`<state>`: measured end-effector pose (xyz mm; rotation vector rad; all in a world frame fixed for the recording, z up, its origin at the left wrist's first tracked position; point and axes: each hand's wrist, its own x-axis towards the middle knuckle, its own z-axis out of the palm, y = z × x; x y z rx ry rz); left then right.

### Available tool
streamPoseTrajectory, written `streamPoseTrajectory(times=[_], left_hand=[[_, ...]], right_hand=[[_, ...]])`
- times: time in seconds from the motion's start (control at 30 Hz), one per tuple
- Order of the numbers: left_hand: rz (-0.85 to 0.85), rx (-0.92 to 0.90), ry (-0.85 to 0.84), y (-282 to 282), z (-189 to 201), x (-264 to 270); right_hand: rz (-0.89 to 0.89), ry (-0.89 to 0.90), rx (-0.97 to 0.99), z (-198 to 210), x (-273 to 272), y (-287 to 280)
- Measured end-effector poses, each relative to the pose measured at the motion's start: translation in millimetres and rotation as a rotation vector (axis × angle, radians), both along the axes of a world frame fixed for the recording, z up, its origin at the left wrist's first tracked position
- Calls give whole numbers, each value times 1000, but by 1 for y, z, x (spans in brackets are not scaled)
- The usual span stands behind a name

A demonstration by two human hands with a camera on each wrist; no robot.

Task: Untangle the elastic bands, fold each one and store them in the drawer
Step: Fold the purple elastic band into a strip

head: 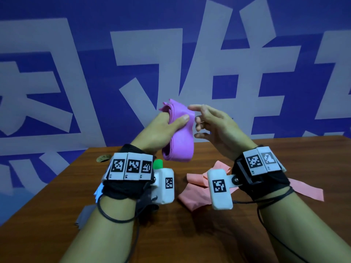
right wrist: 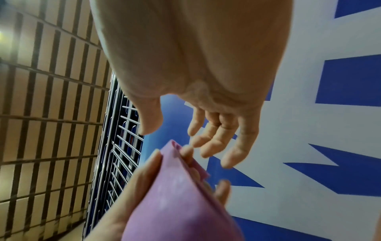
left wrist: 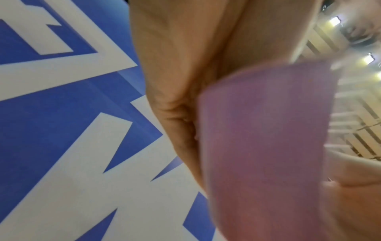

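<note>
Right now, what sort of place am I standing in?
Probably an indoor hall or work area, not a home. A large blue wall banner with white characters stands behind the brown wooden table, a slatted ceiling with lights runs overhead, and stacked metal wire racks stand nearby.

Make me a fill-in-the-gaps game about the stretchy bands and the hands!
1. The folded band held up in the air is ____ in colour.
2. The purple band is gripped by the ____ hand.
3. The right hand holds nothing; its fingers are ____.
4. The unfolded pink band lies on the ____.

Missing words: purple; left; open; table
</note>
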<state>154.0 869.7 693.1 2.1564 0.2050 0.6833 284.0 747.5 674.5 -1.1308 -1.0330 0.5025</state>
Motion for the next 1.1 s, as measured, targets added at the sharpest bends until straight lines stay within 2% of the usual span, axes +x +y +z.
streamPoseTrajectory(times=[0.1,0.17,0.27,0.47,0.6,0.7,0.8,0.9,1.0,1.1], left_hand=[[34,-77,-152,0,2,4],[-6,-156,-208,-1,4,2],[-103,-199,-224,-4,8,-2],[-132,-229,-265,-2,7,-1],[-42,-309,-256,0,5,3],[133,-295,-244,11,1,7],[391,-162,-268,22,-2,9],[549,94,-325,16,-2,10],[555,327,-352,9,0,9],[421,491,-145,4,0,9]], right_hand=[[-19,20,-32,-3,-9,4],[3,-61,-104,-6,-14,8],[23,-177,-123,-10,-19,11],[70,-134,-13,-5,-29,12],[-20,-193,-2,-3,-28,8],[-138,-280,-53,-2,-19,5],[-310,-450,-134,-4,-13,4],[-353,-574,-229,-4,-13,6],[-355,-681,-311,-3,-16,6],[-325,-717,-324,-1,-19,4]])
